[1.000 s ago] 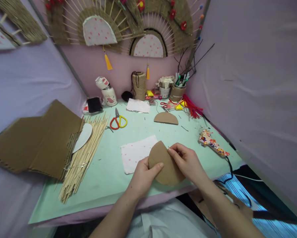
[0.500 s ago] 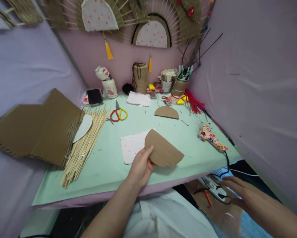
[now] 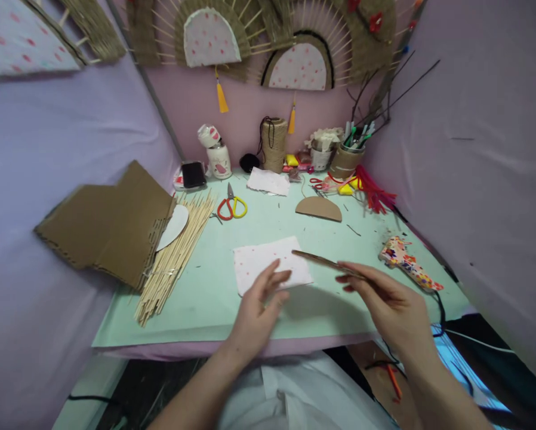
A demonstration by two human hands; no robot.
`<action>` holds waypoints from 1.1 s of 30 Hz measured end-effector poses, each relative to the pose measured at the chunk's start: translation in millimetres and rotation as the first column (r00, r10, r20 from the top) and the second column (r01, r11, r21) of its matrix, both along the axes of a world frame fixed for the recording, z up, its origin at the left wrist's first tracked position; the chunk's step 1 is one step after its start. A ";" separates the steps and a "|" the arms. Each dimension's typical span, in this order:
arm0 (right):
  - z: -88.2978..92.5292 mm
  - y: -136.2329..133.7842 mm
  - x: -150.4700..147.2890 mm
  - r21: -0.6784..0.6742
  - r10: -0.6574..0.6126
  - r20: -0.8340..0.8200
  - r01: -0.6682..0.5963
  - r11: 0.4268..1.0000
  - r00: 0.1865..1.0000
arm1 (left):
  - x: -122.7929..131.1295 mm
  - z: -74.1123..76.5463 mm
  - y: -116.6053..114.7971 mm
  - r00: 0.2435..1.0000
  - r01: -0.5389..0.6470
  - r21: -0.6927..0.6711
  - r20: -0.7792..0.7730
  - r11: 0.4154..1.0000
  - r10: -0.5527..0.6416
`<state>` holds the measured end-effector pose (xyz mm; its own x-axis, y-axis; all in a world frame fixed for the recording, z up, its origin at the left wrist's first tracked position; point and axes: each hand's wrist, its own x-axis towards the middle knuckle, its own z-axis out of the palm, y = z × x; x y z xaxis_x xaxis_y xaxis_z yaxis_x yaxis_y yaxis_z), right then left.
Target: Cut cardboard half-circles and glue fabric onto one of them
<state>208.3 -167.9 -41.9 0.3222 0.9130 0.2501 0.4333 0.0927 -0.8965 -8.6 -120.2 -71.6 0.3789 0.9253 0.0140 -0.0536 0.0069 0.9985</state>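
Observation:
My right hand (image 3: 391, 298) grips a cardboard piece (image 3: 324, 261) by its right end, with its thin edge turned to the view. To the left, my left hand (image 3: 261, 307) has its fingers apart and holds nothing; its fingertips are over the lower part of a white cloth with pink dots (image 3: 272, 260). That cloth lies flat on the green tabletop. Farther back lies a smaller half-round cardboard piece (image 3: 319, 208).
Bundled thin sticks (image 3: 173, 263) and folded cardboard (image 3: 111, 221) lie at the left. Scissors (image 3: 232, 206) rest behind the cloth. A flower-patterned glue gun (image 3: 409, 263) with a cord is at the right. Twine (image 3: 274, 145) and a pen holder (image 3: 347, 160) stand at the back.
The cardboard piece has passed from my left hand to my right hand and turned edge-on. My right hand has come up over the table; my left hand has opened. The view has shifted left.

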 end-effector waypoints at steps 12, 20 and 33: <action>-58.9 51.0 -24.2 -0.003 0.319 0.648 -0.416 0.909 0.692 | -83.1 -28.4 33.0 0.566 0.137 0.597 -0.702 0.791 0.432; -43.0 59.8 -23.3 -0.002 0.264 0.593 -0.326 0.945 0.761 | -80.8 -26.8 31.4 0.532 0.159 0.593 -0.725 0.789 0.437; -37.1 98.1 -22.2 -0.261 0.633 0.538 -0.604 0.753 0.557 | -78.2 -17.5 28.4 0.448 0.280 0.505 -0.821 0.816 0.354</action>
<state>186.1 -69.8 -79.0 -0.5150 0.8463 0.1360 0.6962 0.5056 -0.5096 -86.8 -91.8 -89.1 0.4406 0.8832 0.1604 0.8257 -0.4689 0.3137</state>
